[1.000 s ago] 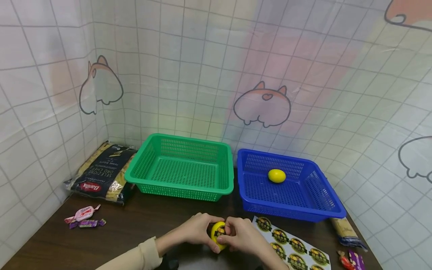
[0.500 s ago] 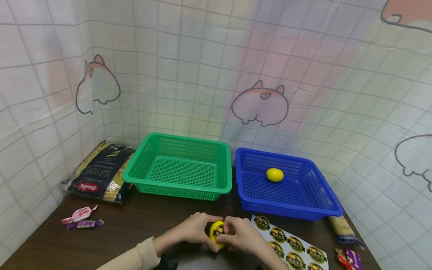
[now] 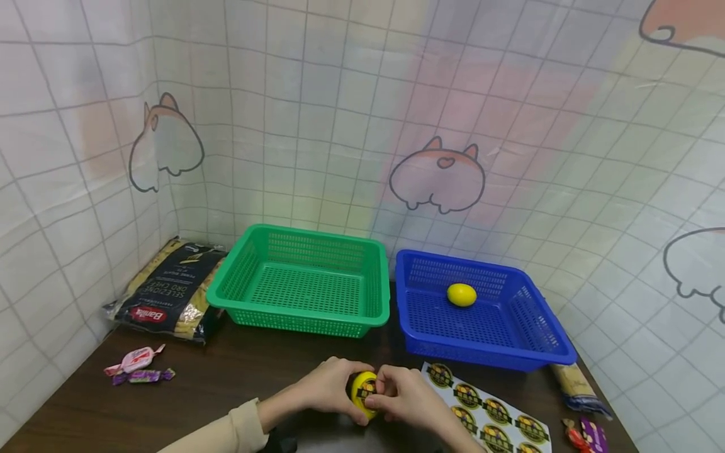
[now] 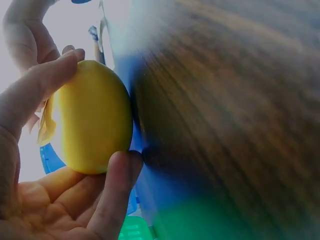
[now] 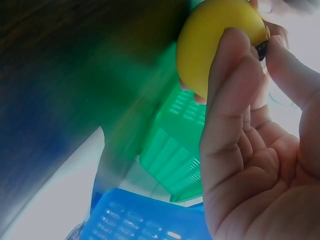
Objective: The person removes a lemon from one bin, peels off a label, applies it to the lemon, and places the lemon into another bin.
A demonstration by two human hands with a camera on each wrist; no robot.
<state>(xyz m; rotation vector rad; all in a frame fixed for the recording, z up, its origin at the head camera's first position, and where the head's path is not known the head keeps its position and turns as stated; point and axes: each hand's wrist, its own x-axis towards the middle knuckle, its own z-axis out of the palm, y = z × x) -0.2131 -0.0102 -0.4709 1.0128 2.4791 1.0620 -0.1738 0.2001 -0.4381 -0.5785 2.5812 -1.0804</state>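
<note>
Between my two hands, low in the middle of the head view, is a yellow lemon [image 3: 358, 391]. My left hand [image 3: 327, 386] grips it from the left, thumb and fingers at its ends; the left wrist view shows the lemon [image 4: 97, 120] close over the table. On the lemon's near face lies a round black-and-gold sticker [image 3: 368, 386]. Thumb and forefinger of my right hand [image 3: 409, 397] pinch this sticker's edge; in the right wrist view a dark bit of the sticker [image 5: 261, 49] shows between them. A lifted sticker flap [image 4: 47, 125] appears in the left wrist view.
A sheet of similar stickers [image 3: 447, 396] lies right of my hands. Behind stand a green basket [image 3: 300, 318] and a blue basket [image 3: 470, 352] holding another lemon [image 3: 461, 294]. A pasta bag [image 3: 175, 283] and wrapped candies [image 3: 137, 359] lie left; more candies [image 3: 593, 434] and a packet [image 3: 578, 385] lie right.
</note>
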